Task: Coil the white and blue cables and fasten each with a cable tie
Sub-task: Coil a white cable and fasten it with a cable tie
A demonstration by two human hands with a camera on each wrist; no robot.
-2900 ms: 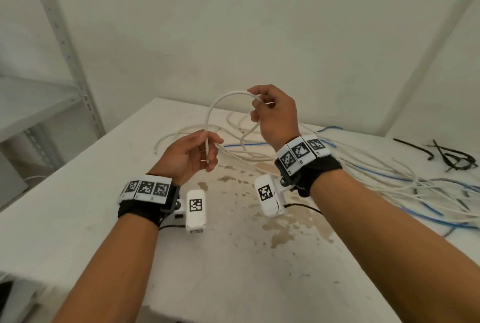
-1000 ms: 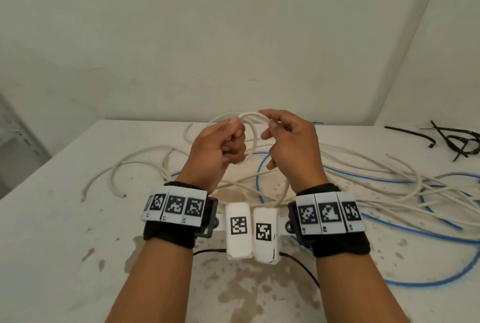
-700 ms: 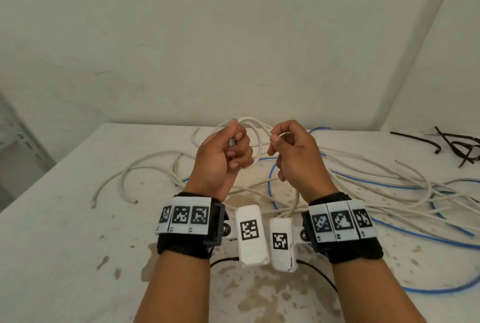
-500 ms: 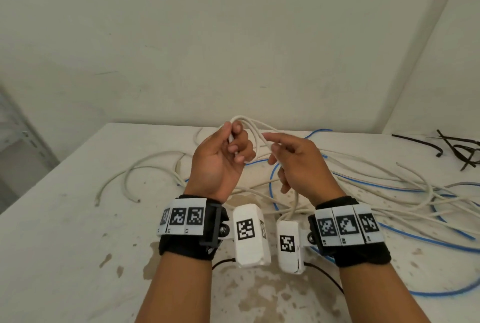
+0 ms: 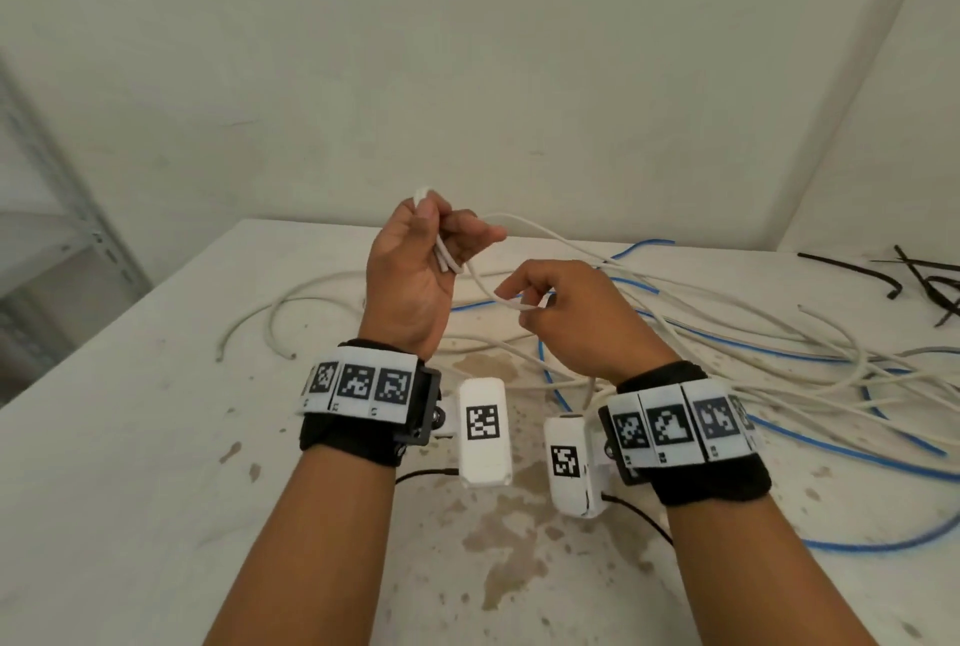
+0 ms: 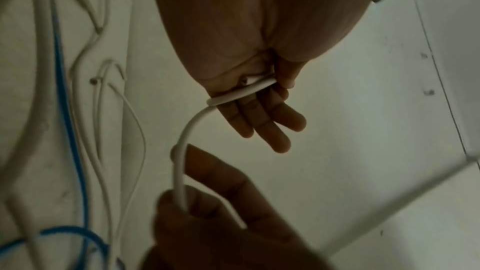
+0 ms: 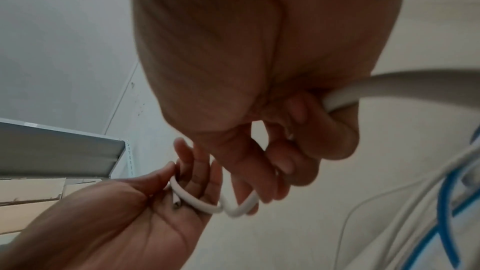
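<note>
Above the table [image 5: 135, 463], the white cable [image 5: 540, 234] runs between both hands, held up off the surface. Left hand [image 5: 410, 276] raised, thumb pinching small loops of white cable against the fingers [image 6: 262, 122]; cut end [image 6: 245, 80] sits at the thumb base, other fingers loosely extended. Right hand [image 5: 576, 318] lower and just right of the left hand, grip clamped on the same cable: thumb and forefinger pinch it, remaining fingers curled around it [image 7: 335, 100]. A short arc of cable spans the gap between the two hands [image 7: 231, 208]. From the right hand the cable trails down into a loose tangle of white cables on the table behind and right of the hands. Blue cable [image 5: 857, 458] lies uncoiled through that tangle, one long sweep reaching the table's near right side. Black cable ties [image 5: 930, 281] lie at the table's far right corner, well apart from the hands. Brown stains [image 5: 498, 557] on the table near the wrists. Metal shelf [image 5: 47, 240] left of the table.
</note>
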